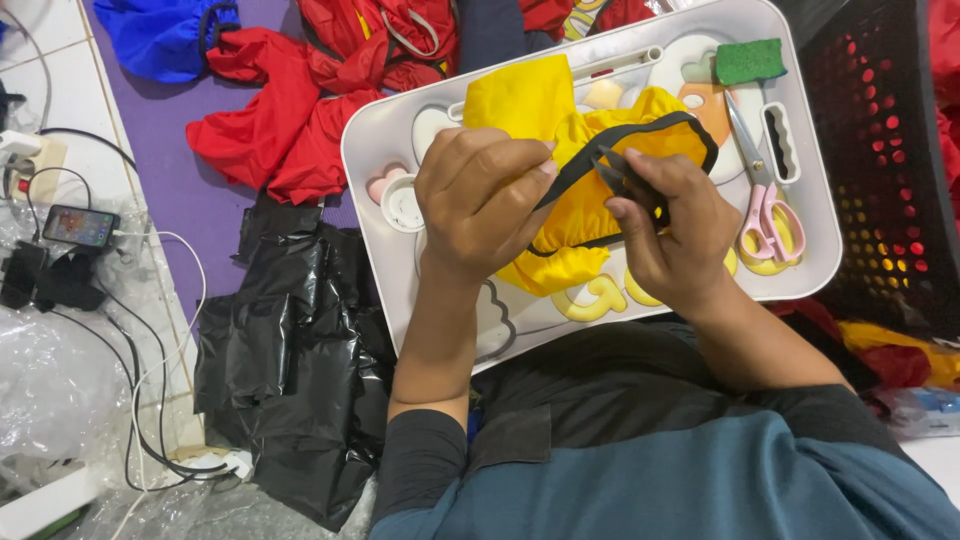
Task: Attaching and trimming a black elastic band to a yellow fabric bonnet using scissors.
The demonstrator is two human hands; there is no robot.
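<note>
Head view, looking down into my lap: my left hand (pixel 480 200) is curled shut on the yellow fabric piece (pixel 570 215), fingers pinching it where its black elastic trim (pixel 640 135) begins. My right hand (pixel 672 235) is closed too, thumb and fingertips nipped on a loop of that same trim. The fabric lies bunched between both hands over the middle of the white tray (pixel 820 230), which rests tilted across my knees.

The tray's rounded rim leaves little slack. Its right edge sits just beside the black plastic basket (pixel 880 170), and its far-left corner touches the heap of red fabric (pixel 290 130). The pink-handled scissors (pixel 765 205) lie along the tray's right side, close to my right wrist, and a green sponge (pixel 748 60) sits at the far corner. A small white round cap (pixel 403 205) lies near the tray's left edge, just beside my left hand.

The freest room is to my left, though crumpled black plastic sheeting (pixel 300 370) covers the floor there. Beyond it, a phone (pixel 80 226) with a lit screen lies among white cables (pixel 150 400) and clear plastic wrap (pixel 50 380). Blue fabric (pixel 165 35) is bunched at the far edge on the purple mat (pixel 160 140).
</note>
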